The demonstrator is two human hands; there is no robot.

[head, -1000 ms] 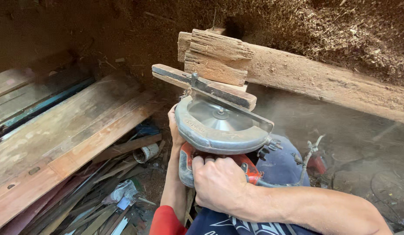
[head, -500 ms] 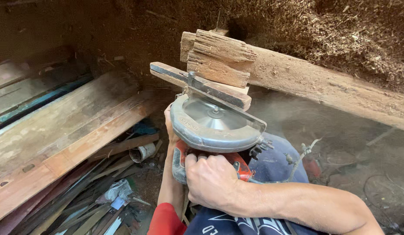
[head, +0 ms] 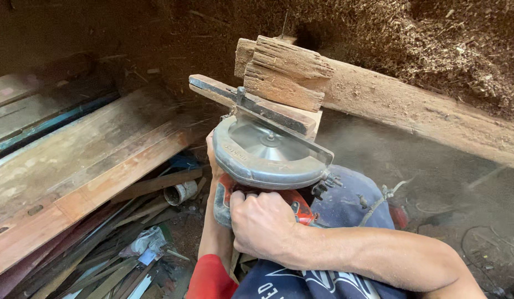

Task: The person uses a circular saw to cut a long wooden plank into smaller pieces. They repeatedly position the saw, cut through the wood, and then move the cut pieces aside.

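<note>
Currently | circular saw [head: 268, 152] held at lap height, blade guard up against wood strip [head: 251, 102] beneath weathered block [head: 287, 72] | right hand [head: 262, 224] fingers clamped around red handle; left hand [head: 214, 160] pressed to guard's side, fingers hidden, closure cannot be told | judged heavy, rigid, vibrating; best gripped at handle, clear of blade | dust seen airborne

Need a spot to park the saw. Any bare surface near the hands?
Best is the broad planks left of the circular saw: flat and mostly bare. Dusty ground between saw and long beam is open too. Crowded: scrap pile beside the left hand; cords past the right hand.
</note>
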